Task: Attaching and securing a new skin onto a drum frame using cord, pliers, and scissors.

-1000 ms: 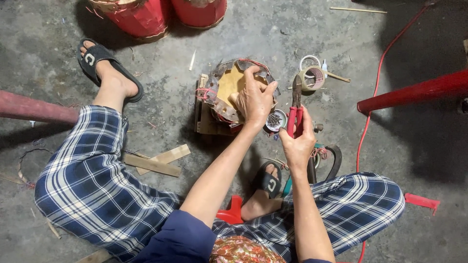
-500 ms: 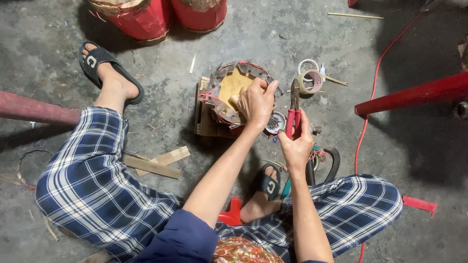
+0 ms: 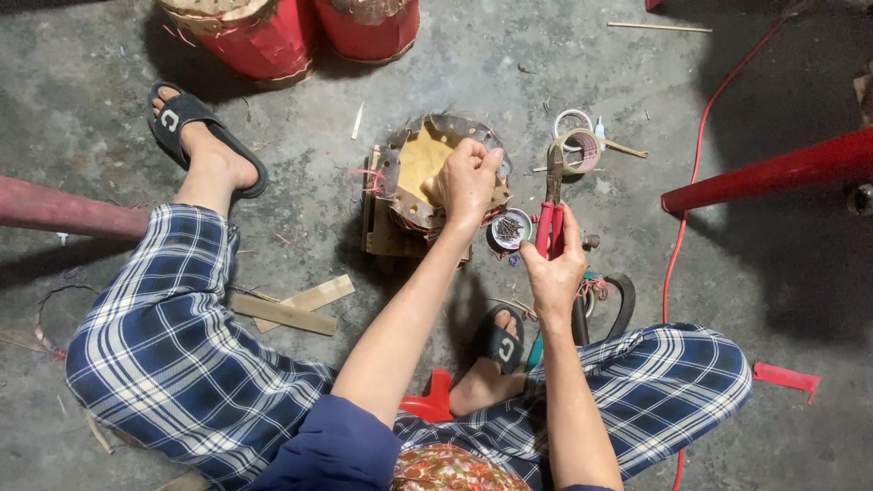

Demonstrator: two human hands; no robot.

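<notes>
Since earlier frame: left hand (image 3: 468, 182) slid along drum (image 3: 436, 182) rim, fingers curled gripping it. Right hand (image 3: 556, 273) fisted on pliers (image 3: 550, 214), tips pointing away, drum just left; nail tin (image 3: 509, 229) between.

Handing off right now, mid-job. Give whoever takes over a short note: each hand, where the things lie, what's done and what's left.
Left hand: gripping the near rim of the small drum frame, which sits on a wooden block on the concrete floor.
Right hand: closed on the red-handled pliers, tips pointing away, held beside the drum, not touching it.
Nearby: a small round tin of nails between the hands; tape rolls beyond the pliers; two red drums at the far edge.
Done: a skin with a tacked edge band is on the frame.
Left: can't tell how much of the rim remains unfastened.
</notes>
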